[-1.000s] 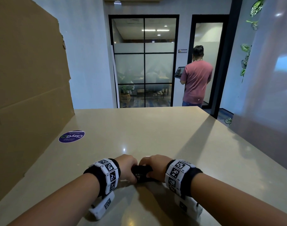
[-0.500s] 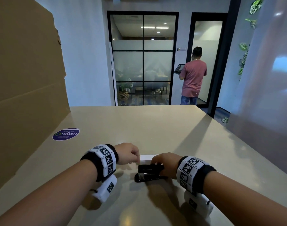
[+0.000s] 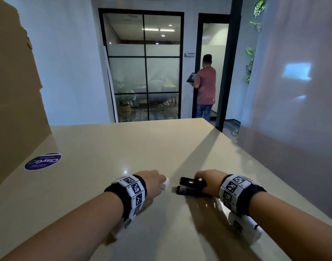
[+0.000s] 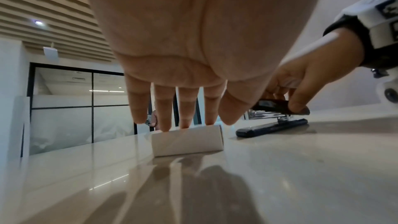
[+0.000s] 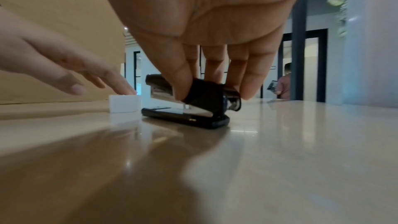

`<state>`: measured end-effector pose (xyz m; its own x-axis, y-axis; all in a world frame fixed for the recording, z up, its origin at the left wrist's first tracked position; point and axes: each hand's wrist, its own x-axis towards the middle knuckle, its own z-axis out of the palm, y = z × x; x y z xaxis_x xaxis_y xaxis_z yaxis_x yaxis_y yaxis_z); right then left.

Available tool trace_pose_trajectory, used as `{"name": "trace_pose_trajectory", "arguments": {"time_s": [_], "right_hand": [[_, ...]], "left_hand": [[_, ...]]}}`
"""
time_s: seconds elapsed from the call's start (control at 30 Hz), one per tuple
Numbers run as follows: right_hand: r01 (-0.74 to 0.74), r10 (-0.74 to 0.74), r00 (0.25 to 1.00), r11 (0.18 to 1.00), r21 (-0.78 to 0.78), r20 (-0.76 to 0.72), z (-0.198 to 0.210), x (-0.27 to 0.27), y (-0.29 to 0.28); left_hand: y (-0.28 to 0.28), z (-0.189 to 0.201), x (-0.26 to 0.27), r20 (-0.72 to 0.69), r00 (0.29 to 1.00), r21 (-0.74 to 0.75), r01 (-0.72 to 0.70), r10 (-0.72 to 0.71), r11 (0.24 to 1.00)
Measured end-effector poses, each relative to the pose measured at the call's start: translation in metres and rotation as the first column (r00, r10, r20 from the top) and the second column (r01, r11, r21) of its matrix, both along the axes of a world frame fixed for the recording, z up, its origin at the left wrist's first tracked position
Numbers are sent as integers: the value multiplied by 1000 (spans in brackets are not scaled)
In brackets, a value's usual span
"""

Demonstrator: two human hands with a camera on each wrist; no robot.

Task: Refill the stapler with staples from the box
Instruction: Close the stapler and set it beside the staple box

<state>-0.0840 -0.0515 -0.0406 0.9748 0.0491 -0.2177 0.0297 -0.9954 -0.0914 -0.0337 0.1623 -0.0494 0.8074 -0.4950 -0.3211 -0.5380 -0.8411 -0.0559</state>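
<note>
Pinching stapler [image 5: 189, 106] in right hand [image 5: 215, 28] grip, box [image 5: 125, 103] beside, under left fingertips [image 4: 185, 122]

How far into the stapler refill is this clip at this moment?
Early. Done: the small white cardboard box and the black metal stapler sit side by side on the beige table. In hand: the right hand pinches the stapler's top, its base flat on the table; the left hand rests straight fingers on the closed box. Left: opening the box and the stapler, loading staples, closing.
</note>
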Motion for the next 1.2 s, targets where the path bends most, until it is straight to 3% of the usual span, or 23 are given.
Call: {"name": "trace_pose_trajectory", "arguments": {"time_s": [0.33, 0.63, 1.2], "right_hand": [[223, -223, 974, 975, -11, 41, -6, -5, -62], [343, -343, 937, 939, 12, 65, -13, 0, -79], [365, -368, 925, 930, 47, 94, -18, 3, -82]], "left_hand": [[-73, 2, -14, -44, 990, -198, 126, -137, 972], [-135, 10, -36, 1, 971, -151, 237, -240, 960], [-137, 5, -43, 6, 971, -249, 234, -240, 940]]}}
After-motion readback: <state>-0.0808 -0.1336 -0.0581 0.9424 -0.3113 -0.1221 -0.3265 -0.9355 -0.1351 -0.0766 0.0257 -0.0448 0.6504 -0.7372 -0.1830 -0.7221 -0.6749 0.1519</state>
